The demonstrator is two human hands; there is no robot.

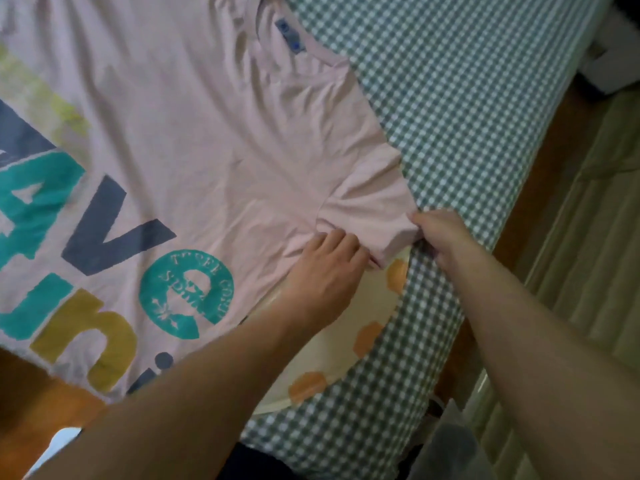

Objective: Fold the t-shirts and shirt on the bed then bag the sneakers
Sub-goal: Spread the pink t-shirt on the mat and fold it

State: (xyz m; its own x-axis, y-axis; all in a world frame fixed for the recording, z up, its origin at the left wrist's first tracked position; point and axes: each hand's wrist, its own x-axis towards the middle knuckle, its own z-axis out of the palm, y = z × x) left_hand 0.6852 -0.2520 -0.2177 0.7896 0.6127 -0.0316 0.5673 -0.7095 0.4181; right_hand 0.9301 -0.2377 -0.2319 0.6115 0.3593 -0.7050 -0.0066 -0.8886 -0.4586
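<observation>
Lying printed side up across the bed, the pale pink cotton t-shirt point(194, 126) takes up most of the view, soft jersey with loose wrinkles fanning out from the armpit seam. Its short sleeve point(374, 216) is bunched into folds near the bed's edge, and that's where both hands are. The left hand point(325, 275) rests on the shirt body just beside the sleeve, fingers bent and pressing the cloth down; honestly can't tell if that grip actually has fabric pinched or is only pushing. The right hand point(443, 237) has the sleeve hem pinched between thumb and curled fingers, so that grip is closed on the sleeve.

The bed is covered in a green-and-white gingham sheet point(467, 109), small woven checks, pulled fairly smooth. Peeking out from under the pink shirt is a cream fabric piece with orange blobs point(349, 341), rounded edge, lying flat on the gingham.

Print on the shirt is big chunky letters in navy, teal and mustard, with a "V" and an "n" the only ones clear enough to read. A teal round badge point(187, 294) has tiny ring text, too blurry to make out. Inside the collar sits a small blue neck label point(289, 36), unreadable.
</observation>
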